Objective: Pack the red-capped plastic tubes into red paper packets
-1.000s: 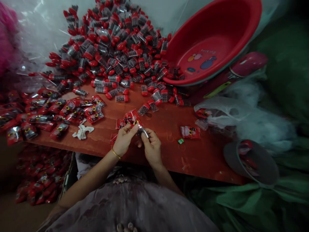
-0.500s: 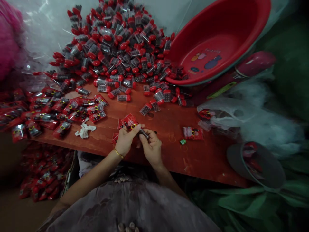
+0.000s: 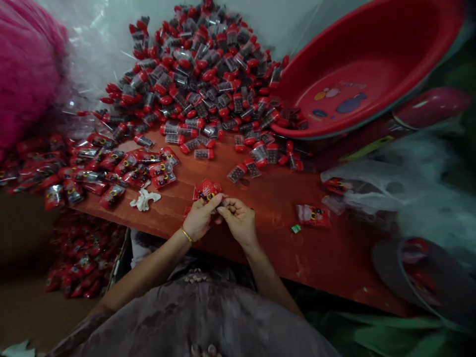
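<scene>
My left hand (image 3: 201, 218), with a yellow bangle at its wrist, is closed in a pinch in front of my body. Closed beside it, my right hand (image 3: 240, 220) meets it fingertip to fingertip. Between them is a small dark tube-shaped item (image 3: 224, 207), mostly covered by fingers and thumbs, so its exact kind does not show. Just behind my left hand lies a flat red printed packet (image 3: 207, 187) on the red-brown table (image 3: 267, 208). Part of another red packet (image 3: 187, 211) peeks out left of that hand.
A big heap of clear, red-ended containers (image 3: 201, 94) fills the back, beside a tilted red basin (image 3: 372, 74). Filled red packets (image 3: 122, 168) and a crumpled white scrap (image 3: 145, 198) lie left. Rightward are a packet (image 3: 313, 216), a green piece (image 3: 295, 228) and a grey bin (image 3: 390, 263).
The view has shifted, so the scene sits further right. My fingers have drawn closer together and now cover more of the dark tube-shaped item.
</scene>
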Tool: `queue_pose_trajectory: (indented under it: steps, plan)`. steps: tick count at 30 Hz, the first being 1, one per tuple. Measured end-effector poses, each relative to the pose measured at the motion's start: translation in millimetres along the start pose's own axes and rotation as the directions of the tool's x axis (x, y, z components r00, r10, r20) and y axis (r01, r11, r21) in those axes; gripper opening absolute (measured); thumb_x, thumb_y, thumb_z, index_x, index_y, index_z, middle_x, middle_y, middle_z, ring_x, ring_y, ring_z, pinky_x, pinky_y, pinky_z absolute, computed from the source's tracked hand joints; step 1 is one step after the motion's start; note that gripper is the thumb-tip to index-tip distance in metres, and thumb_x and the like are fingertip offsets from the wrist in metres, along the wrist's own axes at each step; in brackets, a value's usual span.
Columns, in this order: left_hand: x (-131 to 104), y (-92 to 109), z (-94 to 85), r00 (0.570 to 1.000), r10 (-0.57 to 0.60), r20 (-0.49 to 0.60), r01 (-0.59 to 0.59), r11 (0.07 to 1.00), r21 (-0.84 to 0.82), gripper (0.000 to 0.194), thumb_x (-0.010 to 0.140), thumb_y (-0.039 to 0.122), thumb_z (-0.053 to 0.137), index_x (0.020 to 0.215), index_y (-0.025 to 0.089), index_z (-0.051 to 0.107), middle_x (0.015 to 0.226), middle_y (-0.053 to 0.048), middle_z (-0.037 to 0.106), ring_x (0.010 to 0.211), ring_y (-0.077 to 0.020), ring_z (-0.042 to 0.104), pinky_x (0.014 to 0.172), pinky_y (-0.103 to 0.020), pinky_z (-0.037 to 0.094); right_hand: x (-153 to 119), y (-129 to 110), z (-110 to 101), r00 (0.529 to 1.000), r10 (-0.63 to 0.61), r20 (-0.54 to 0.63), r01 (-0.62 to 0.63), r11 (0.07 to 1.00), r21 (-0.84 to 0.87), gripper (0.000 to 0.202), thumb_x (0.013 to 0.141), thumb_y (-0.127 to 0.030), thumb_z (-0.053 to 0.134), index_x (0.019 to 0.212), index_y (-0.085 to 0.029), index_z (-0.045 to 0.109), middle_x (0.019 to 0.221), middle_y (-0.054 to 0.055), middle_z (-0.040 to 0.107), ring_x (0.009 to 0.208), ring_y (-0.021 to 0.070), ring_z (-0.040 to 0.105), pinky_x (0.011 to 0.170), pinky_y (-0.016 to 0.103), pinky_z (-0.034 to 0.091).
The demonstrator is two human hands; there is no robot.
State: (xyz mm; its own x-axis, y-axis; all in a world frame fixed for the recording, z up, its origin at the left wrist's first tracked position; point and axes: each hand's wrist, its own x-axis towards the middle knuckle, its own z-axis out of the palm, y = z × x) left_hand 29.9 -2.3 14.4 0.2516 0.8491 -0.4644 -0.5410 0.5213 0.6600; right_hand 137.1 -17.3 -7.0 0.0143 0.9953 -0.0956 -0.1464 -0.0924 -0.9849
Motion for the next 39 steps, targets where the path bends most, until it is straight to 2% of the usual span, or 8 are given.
queue_pose_trajectory:
  steps: [6,12,15,18,23,32,36,39]
  plan:
    - [3.9,14.2,-18.0,0.999,-0.035,-0.030,0.034,0.999,-0.024,0.040,0.050,0.043,0.082,0.072,0.014,0.064,0.058,0.001,0.062,0.050,-0.0073,0.055,0.051,-0.018,0.044,23.7,19.3,18.0,0.985,-0.166,-0.051,0.145,0.947,-0.287,0.034,0.067,-0.042,0.069,0.057,-0.021,0.045,0.048,-0.008,0.046,0.043,0.0071,0.043,0.044,0.019,0.035]
    - [8.9,46.1,-40.3,0.980,-0.134,-0.149,0.148,0.985,0.087,0.031,0.064,0.043,0.075,0.066,0.015,0.060,0.059,-0.004,0.066,0.053,-0.0144,0.063,0.058,-0.026,0.050,49.0,9.2,28.4,0.917,-0.380,0.124,0.338,0.572,-0.748,0.034,0.080,-0.049,0.057,0.061,-0.021,0.056,0.057,-0.001,0.058,0.057,0.0119,0.050,0.062,0.024,0.040]
    - [15.8,75.2,-51.5,0.975,-0.045,-0.218,0.061,0.996,0.066,0.023,0.075,0.038,0.067,0.073,0.015,0.062,0.065,-0.004,0.068,0.058,-0.0138,0.065,0.062,-0.026,0.052,70.3,-1.5,13.7,0.892,-0.416,0.176,0.338,0.357,-0.871,0.033,0.086,-0.047,0.049,0.090,-0.019,0.065,0.088,0.008,0.068,0.088,0.0212,0.057,0.082,0.032,0.042]
    - [29.6,105.3,-66.2,0.922,0.079,-0.380,-0.089,0.996,-0.011,0.024,0.083,0.034,0.057,0.069,0.014,0.059,0.065,-0.002,0.066,0.057,-0.0099,0.064,0.064,-0.022,0.051,85.2,0.5,-10.1,0.918,-0.371,0.140,0.229,0.207,-0.951,0.043,0.088,-0.039,0.046,0.118,-0.011,0.057,0.127,0.017,0.055,0.123,0.0312,0.039,0.102,0.047,0.029]
    - [50.3,126.9,-87.9,0.850,0.165,-0.500,-0.239,0.967,-0.088,0.016,0.083,0.032,0.059,0.080,0.016,0.059,0.071,-0.001,0.065,0.060,-0.0081,0.063,0.069,-0.021,0.053,69.3,14.0,-29.3,0.939,-0.311,0.146,0.190,0.117,-0.975,0.043,0.090,-0.036,0.043,0.121,-0.010,0.057,0.134,0.016,0.050,0.131,0.0341,0.030,0.107,0.057,0.017]
    - [34.4,125.5,-75.8,0.955,0.044,-0.293,-0.126,0.955,-0.269,0.057,0.089,0.054,0.031,0.106,0.006,0.057,0.087,-0.016,0.068,0.077,-0.0182,0.068,0.063,-0.024,0.055,44.6,27.6,-17.9,0.906,-0.309,0.290,0.341,0.127,-0.931,0.028,0.090,-0.032,0.047,0.109,-0.028,0.067,0.124,0.007,0.059,0.128,0.0297,0.037,0.106,0.059,0.018]
    - [28.3,94.0,-58.5,0.940,0.038,-0.338,-0.096,0.983,-0.157,0.032,0.086,0.037,0.047,0.092,0.009,0.061,0.081,-0.012,0.068,0.072,-0.0163,0.068,0.066,-0.025,0.054,43.3,31.1,-17.6,0.880,-0.367,0.303,0.376,0.147,-0.915,0.027,0.090,-0.027,0.047,0.105,-0.027,0.069,0.118,0.007,0.064,0.125,0.0286,0.041,0.106,0.061,0.016]
    - [27.9,63.6,-49.3,0.913,0.232,-0.336,-0.180,0.967,0.179,0.025,0.077,0.039,0.060,0.081,0.014,0.063,0.076,-0.007,0.069,0.064,-0.0147,0.065,0.060,-0.024,0.050,40.6,29.6,-16.2,0.854,-0.430,0.294,0.387,0.144,-0.911,0.027,0.090,-0.027,0.046,0.104,-0.026,0.069,0.118,0.008,0.064,0.124,0.0277,0.043,0.106,0.060,0.016]
